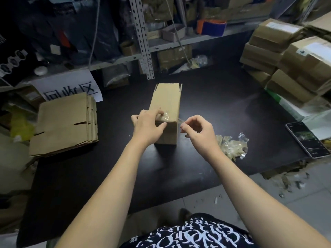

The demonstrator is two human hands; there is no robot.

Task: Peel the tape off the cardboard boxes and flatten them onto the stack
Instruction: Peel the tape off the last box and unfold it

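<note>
A brown cardboard box (167,100) lies lengthwise in the middle of the black table (223,104), its far flaps open. My left hand (147,125) grips the box's near end, thumb on the front face and fingers over the top edge. My right hand (198,130) pinches a strip of clear tape (180,120) that runs from the box's near right corner. At the left lies the stack of flattened boxes (66,124).
A heap of peeled clear tape (232,145) lies right of my right hand. A phone (307,138) rests near the right table edge. Taped boxes (290,58) are piled at the back right. Shelving (143,38) stands behind, a paper sign (71,88) at the left.
</note>
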